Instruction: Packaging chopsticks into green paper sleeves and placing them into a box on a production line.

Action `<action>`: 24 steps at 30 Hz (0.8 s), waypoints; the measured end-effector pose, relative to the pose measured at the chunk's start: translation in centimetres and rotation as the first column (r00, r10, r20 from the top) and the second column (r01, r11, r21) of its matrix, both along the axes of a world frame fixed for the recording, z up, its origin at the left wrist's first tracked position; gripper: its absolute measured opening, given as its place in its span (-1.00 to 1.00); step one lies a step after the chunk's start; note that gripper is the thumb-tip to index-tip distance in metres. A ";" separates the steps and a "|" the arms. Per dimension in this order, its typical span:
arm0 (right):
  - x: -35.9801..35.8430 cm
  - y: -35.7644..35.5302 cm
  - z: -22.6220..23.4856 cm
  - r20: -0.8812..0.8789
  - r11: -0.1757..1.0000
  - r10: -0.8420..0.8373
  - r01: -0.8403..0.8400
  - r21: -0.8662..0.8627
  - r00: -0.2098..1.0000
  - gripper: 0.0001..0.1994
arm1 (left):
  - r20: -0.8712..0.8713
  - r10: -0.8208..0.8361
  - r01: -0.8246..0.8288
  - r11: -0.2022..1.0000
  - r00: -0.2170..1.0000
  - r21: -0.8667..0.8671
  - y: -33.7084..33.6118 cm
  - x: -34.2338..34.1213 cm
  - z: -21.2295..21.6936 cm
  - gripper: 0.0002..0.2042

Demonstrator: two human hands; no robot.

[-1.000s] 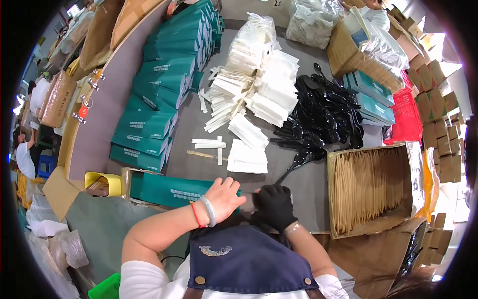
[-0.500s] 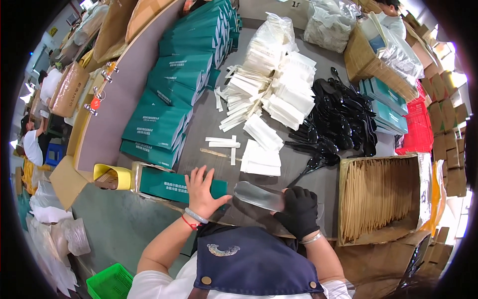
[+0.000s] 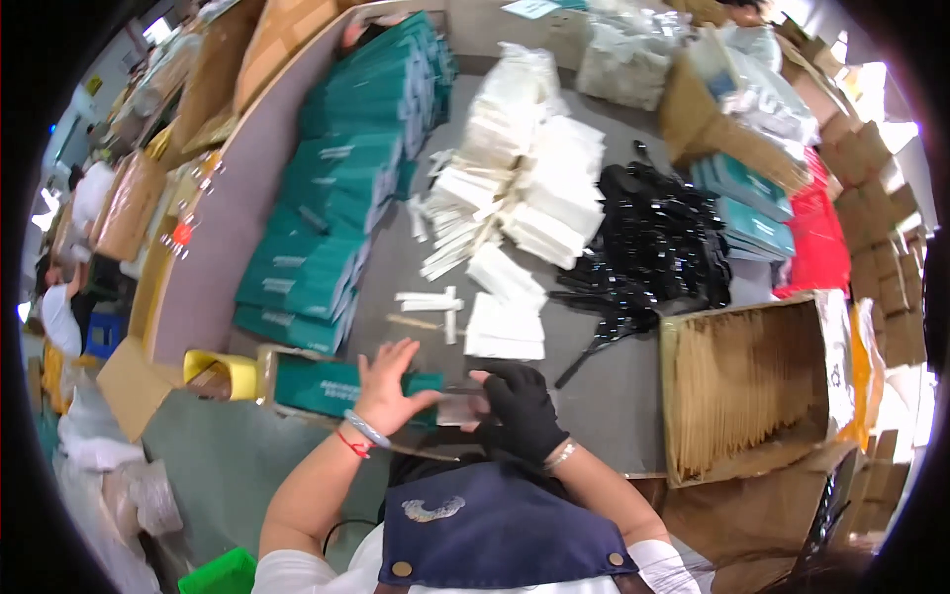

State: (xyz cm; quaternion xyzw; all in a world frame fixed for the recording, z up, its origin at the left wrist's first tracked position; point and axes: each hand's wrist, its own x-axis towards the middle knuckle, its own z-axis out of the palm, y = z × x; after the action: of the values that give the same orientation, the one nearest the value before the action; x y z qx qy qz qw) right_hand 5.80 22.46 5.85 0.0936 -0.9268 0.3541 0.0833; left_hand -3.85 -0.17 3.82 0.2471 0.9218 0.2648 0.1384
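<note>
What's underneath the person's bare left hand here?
Left of the bare left hand, a teal rectangular packet with pale print shows; teal appears again to its right. The area beneath is covered, so palm contact cannot be told.

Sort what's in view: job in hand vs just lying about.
Job, as far as I can judge:
- teal packet, open left hand over it
- clear plastic piece, blurred, in gloved right hand
- untouched, probably supplies: white packets, black spoons

Likely lying about:
- yellow container
- red crate
- blue stool
</note>
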 end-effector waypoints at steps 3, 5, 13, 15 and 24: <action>2.0 6.2 0.0 -0.087 0.928 -0.370 0.373 0.008 0.925 -0.34 | -0.291 -0.027 0.083 0.980 0.956 0.181 0.8 -5.0 -0.3 -0.56; 3.3 12.7 -1.1 -0.165 0.812 -0.579 0.582 -0.034 0.798 -0.42 | -0.459 0.001 0.037 0.996 0.889 0.075 0.0 -8.0 -2.4 -0.68; 16.4 38.2 -0.4 -0.232 0.244 -0.925 0.937 0.250 0.302 -0.43 | -0.251 -0.067 0.063 0.998 0.966 -0.025 2.1 -10.5 -3.5 -0.87; 16.9 40.3 0.1 -0.209 0.131 -0.950 0.905 0.406 0.231 -0.40 | -0.171 -0.096 0.115 0.988 0.981 0.104 2.1 -10.8 -3.4 -0.90; 15.5 35.4 -2.7 -0.013 0.213 -0.968 0.846 0.488 0.251 -0.39 | -0.139 -0.044 0.066 0.985 0.989 0.157 2.2 -8.7 -0.7 -0.92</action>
State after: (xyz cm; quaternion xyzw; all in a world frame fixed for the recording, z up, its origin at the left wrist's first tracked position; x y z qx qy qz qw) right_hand 21.30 57.89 3.18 -0.5146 -0.8482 0.0469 0.1162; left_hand -12.57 2.06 3.10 0.3004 0.8974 0.3171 0.0624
